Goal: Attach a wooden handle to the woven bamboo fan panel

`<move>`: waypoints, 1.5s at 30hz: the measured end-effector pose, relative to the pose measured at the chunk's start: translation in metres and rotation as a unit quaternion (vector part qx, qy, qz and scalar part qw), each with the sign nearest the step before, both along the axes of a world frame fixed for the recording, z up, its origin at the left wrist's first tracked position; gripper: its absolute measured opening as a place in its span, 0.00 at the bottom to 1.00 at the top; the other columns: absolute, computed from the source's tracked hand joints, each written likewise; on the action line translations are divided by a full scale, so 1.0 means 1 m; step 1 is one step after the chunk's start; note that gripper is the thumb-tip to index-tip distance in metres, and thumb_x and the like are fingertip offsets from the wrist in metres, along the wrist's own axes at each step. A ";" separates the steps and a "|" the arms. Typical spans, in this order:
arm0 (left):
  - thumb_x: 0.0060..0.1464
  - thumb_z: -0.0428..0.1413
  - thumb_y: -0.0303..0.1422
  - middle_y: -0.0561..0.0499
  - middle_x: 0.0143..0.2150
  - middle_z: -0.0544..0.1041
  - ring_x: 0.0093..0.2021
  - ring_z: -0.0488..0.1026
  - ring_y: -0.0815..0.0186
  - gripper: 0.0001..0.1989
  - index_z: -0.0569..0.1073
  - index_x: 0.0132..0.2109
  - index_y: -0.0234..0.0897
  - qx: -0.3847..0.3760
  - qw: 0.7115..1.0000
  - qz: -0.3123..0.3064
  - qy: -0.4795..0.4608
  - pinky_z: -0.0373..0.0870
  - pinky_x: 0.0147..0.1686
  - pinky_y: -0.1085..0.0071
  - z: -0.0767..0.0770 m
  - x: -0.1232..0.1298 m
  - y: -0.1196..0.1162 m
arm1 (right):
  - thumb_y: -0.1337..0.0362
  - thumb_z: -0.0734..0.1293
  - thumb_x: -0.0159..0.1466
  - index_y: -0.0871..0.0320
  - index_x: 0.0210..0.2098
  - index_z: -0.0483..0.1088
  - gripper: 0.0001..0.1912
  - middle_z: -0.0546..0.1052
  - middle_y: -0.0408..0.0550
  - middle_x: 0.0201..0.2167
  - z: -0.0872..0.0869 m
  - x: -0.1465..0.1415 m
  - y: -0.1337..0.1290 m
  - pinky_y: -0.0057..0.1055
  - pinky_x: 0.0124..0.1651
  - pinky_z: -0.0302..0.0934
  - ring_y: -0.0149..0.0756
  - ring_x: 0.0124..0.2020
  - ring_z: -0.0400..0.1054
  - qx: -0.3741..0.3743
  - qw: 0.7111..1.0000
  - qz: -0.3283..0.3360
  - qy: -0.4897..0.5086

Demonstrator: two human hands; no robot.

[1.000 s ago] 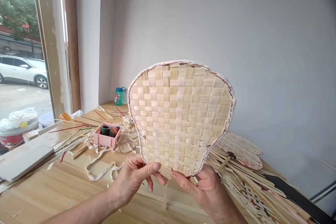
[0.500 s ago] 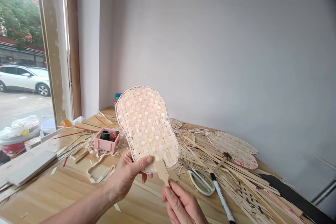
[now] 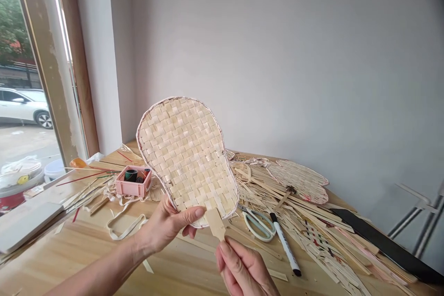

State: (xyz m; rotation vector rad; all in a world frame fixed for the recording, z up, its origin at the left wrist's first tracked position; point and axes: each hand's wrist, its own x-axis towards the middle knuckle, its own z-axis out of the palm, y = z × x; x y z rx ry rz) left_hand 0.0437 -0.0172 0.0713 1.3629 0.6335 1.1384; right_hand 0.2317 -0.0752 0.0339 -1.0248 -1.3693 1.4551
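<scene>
A woven fan (image 3: 187, 152) of pale flat strips, its edge bound with a light cord, is held upright above the table in the middle of the head view. My left hand (image 3: 169, 224) pinches its lower left edge, thumb on the front face and fingers behind. A flat wooden handle (image 3: 215, 225) overlaps the fan's bottom edge. Its lower end is gripped by the closed fingers of my right hand (image 3: 243, 266). Whether the handle is fixed to the weave cannot be seen.
On the wooden table (image 3: 180, 273) are scissors (image 3: 258, 225), a marker (image 3: 286, 245), and a pink basket (image 3: 133, 188) of thread spools. Loose strips (image 3: 312, 222) and another woven piece (image 3: 301, 178) lie to the right. A ribbon (image 3: 126, 231) lies left.
The fan's top has tipped toward me, so its blade looks larger and wider. Both hands keep their grip. The camera view has turned slightly to the right.
</scene>
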 end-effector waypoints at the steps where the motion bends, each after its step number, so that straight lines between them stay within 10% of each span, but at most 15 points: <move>1: 0.52 0.69 0.47 0.52 0.22 0.74 0.19 0.67 0.74 0.21 0.78 0.29 0.32 -0.003 1.000 0.003 0.005 0.62 0.21 0.78 0.000 0.001 0.002 | 0.25 0.64 0.58 0.55 0.24 0.59 0.37 0.48 0.32 0.15 0.001 0.000 0.002 0.27 0.22 0.31 0.24 0.18 0.39 -0.008 1.000 0.004 0.008; 13: 0.52 0.68 0.48 0.52 0.21 0.71 0.20 0.65 0.74 0.22 0.75 0.26 0.32 -0.004 0.999 0.042 0.034 0.59 0.22 0.76 -0.003 -0.004 0.013 | 0.30 0.61 0.65 0.55 0.27 0.61 0.33 0.49 0.32 0.16 0.025 0.012 0.023 0.28 0.21 0.33 0.26 0.19 0.40 0.027 0.994 0.042 -0.094; 23: 0.51 0.67 0.52 0.51 0.21 0.71 0.21 0.65 0.72 0.25 0.76 0.25 0.33 -0.054 0.994 0.042 0.081 0.59 0.23 0.74 -0.022 -0.009 0.016 | 0.29 0.64 0.62 0.54 0.27 0.61 0.33 0.48 0.29 0.12 -0.007 0.013 0.044 0.25 0.17 0.31 0.23 0.14 0.36 -0.050 0.990 0.135 0.004; 30: 0.50 0.69 0.50 0.51 0.25 0.73 0.21 0.67 0.72 0.22 0.79 0.32 0.33 -0.130 0.991 -0.006 -0.025 0.61 0.21 0.76 -0.034 0.004 0.019 | 0.29 0.60 0.65 0.54 0.26 0.60 0.34 0.48 0.31 0.14 -0.018 0.013 0.041 0.28 0.22 0.36 0.25 0.17 0.40 0.037 0.996 0.072 -0.026; 37: 0.46 0.73 0.46 0.49 0.37 0.76 0.35 0.72 0.67 0.26 0.79 0.48 0.37 -0.083 0.995 0.047 -0.019 0.70 0.32 0.73 -0.038 0.005 0.017 | 0.42 0.53 0.75 0.57 0.38 0.73 0.29 0.56 0.36 0.20 -0.016 0.020 0.035 0.31 0.29 0.50 0.32 0.22 0.51 0.216 0.951 -0.175 -0.138; 45: 0.45 0.73 0.47 0.48 0.39 0.77 0.39 0.71 0.64 0.22 0.79 0.39 0.36 -0.065 0.996 0.066 -0.002 0.69 0.42 0.69 -0.039 0.014 0.001 | 0.51 0.55 0.77 0.54 0.35 0.68 0.21 0.62 0.37 0.21 -0.042 0.008 0.047 0.28 0.26 0.51 0.31 0.21 0.54 0.286 0.936 -0.120 -0.168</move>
